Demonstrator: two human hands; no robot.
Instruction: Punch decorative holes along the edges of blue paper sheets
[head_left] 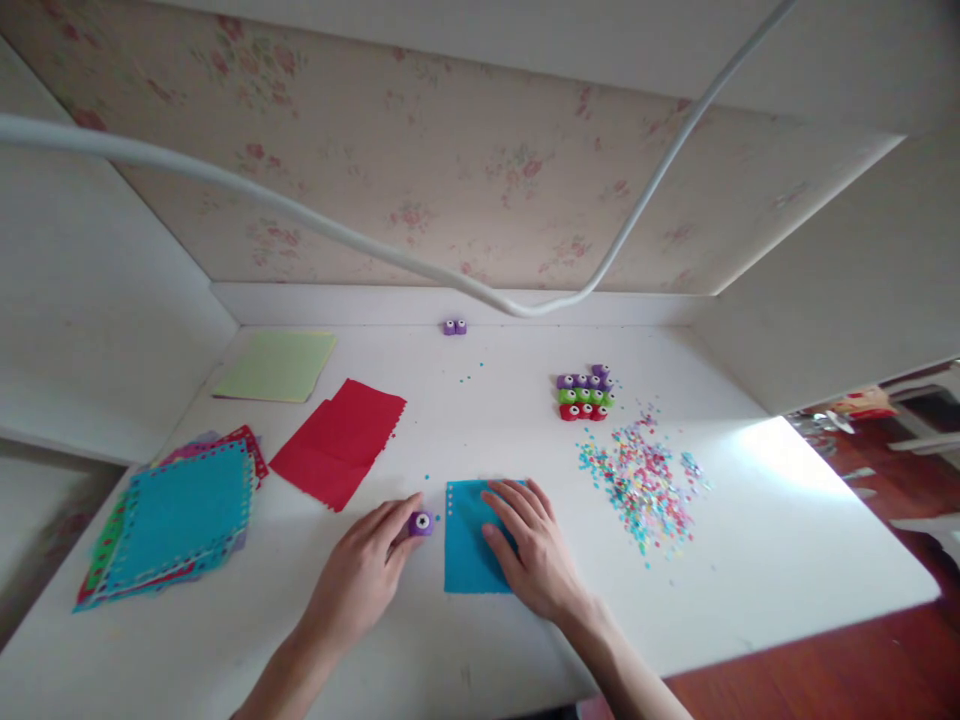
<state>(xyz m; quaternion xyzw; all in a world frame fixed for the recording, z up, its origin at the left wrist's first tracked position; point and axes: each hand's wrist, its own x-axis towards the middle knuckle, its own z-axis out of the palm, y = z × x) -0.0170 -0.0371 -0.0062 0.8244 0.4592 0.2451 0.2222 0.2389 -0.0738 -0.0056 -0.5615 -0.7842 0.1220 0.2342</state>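
Head view on my monitor. Which hand first?

— Left hand (363,566): thumb and fingers pinch a small purple punch (421,524), just left of the blue sheet (471,562). Whether the two touch, I can't tell; I read a slim gap.

— Why that grip?

— My guess: holding it by the sides leaves its white face, with the dark star, clear and turned up towards my camera.

— And the right hand (537,552)?

— Fingers loosely spread, grasping nothing, laid over the right part of the blue sheet. I'd judge it steadies the paper and leaves the left edge free. Small holes (450,497) mark the far left corner.

— Surroundings?

— Pale green paper (276,366) far left, red sheets (341,440) nearer, then a stack of hole-edged sheets (180,515) at near left; separate piles, probably to avoid mixing. On the right, punches in rows (585,396), grouped by colour, I suppose for easy picking. Confetti (649,480) lies just nearer, well apart from the blue sheet. Two more purple punches (454,328) sit far middle.
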